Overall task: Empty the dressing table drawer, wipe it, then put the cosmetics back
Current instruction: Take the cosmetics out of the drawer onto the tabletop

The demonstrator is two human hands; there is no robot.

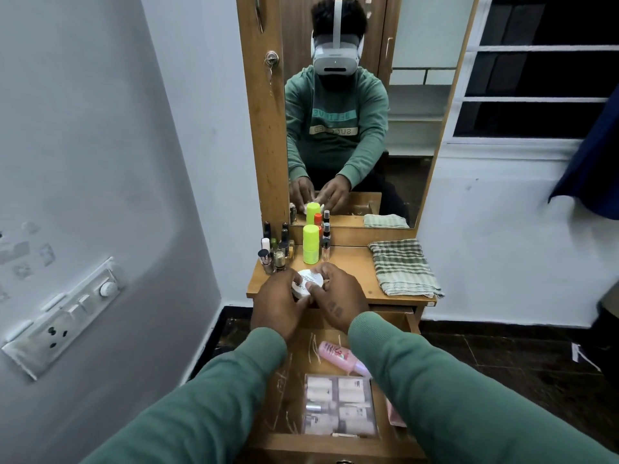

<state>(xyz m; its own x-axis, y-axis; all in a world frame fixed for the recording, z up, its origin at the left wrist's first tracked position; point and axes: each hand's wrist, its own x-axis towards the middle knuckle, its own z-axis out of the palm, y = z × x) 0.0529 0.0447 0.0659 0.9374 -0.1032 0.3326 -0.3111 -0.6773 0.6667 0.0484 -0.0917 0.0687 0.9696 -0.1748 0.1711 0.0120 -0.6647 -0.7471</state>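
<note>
Wooden drawer (pixel 290 391) holds pink bottle (pixel 335 355), clear box (pixel 339 407); left hand (pixel 278 304), right hand (pixel 339 296) grip white jar (pixel 307 280).

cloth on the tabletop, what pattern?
Green-and-white checked cloth, folded; clearest in the head view.

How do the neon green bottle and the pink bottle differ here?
The neon green bottle stands upright on the tabletop; the pink bottle lies on its side in the open drawer. The neon green bottle looks plain, the pink bottle printed. Neither is being held.
</note>
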